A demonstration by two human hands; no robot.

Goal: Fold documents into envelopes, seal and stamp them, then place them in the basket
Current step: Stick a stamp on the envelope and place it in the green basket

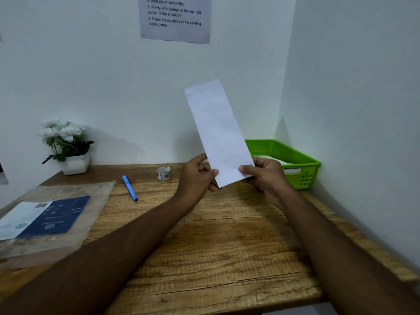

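Note:
A long white envelope point(217, 128) stands almost upright above the wooden table point(216, 242), tilted a little to the left. My left hand point(196, 176) pinches its lower left corner and my right hand point(264, 176) pinches its lower right corner. A green plastic basket point(295, 160) sits in the back right corner, just behind my right hand. A small roll of stamps point(164, 173) stands near the back wall. A clear plastic sleeve point(54, 214) with a blue and white printed document inside lies at the left.
A blue pen point(130, 188) lies between the sleeve and the stamp roll. A white pot of white flowers point(66, 146) stands at the back left. A printed instruction sheet point(175, 18) hangs on the wall. Walls close in the table at the back and right.

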